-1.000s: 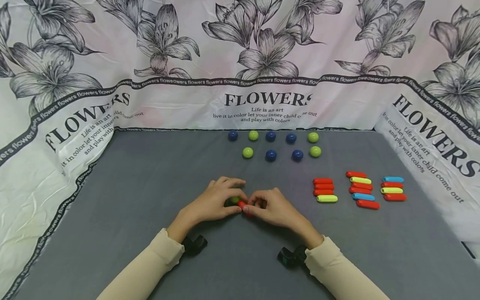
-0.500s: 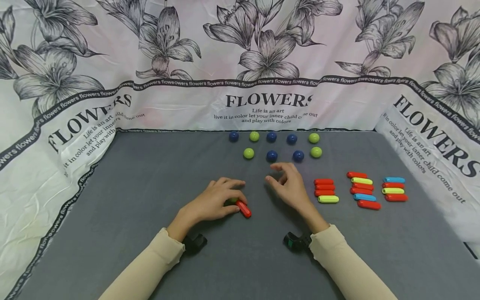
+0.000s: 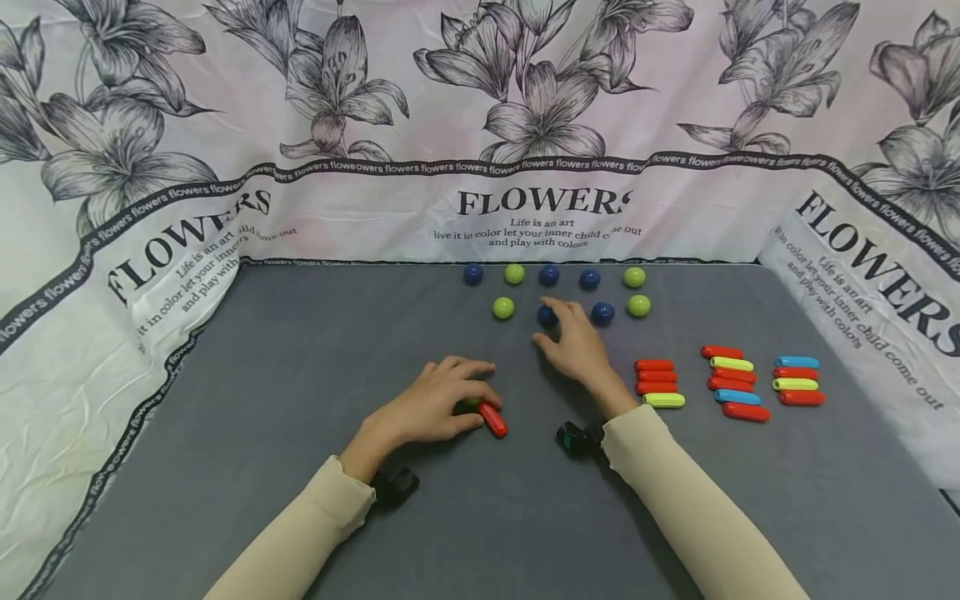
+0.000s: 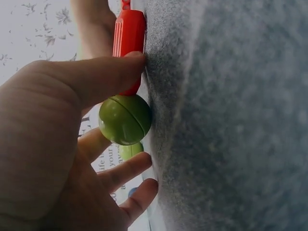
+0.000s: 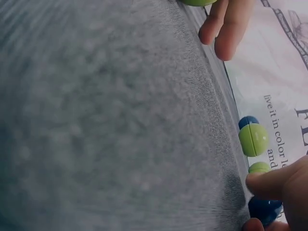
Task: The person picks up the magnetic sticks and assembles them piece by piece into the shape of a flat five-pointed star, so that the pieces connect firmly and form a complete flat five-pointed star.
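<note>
My left hand [image 3: 429,404] rests low over the grey tabletop and pinches a red plastic stick [image 3: 492,419] between thumb and index finger. At the stick's end sits a green ball [image 4: 124,120], mostly hidden by the hand in the head view; the left wrist view shows the two end to end. The other left fingers are spread. Further back, my right hand [image 3: 581,346] reaches over a dark blue ball [image 3: 546,317] in the front ball row. Its index finger overlaps the ball, while the thumb stands apart from it on the near side.
More blue balls [image 3: 602,314] and green balls [image 3: 503,307] lie in two rows at the back. To the right are three stacks of red, yellow and blue sticks [image 3: 656,377]. A flower-printed cloth [image 3: 352,212] hangs behind the grey table [image 3: 480,533].
My right hand has left the red stick beside the left hand and moved back and right to the blue ball. The left hand keeps its place at the stick.
</note>
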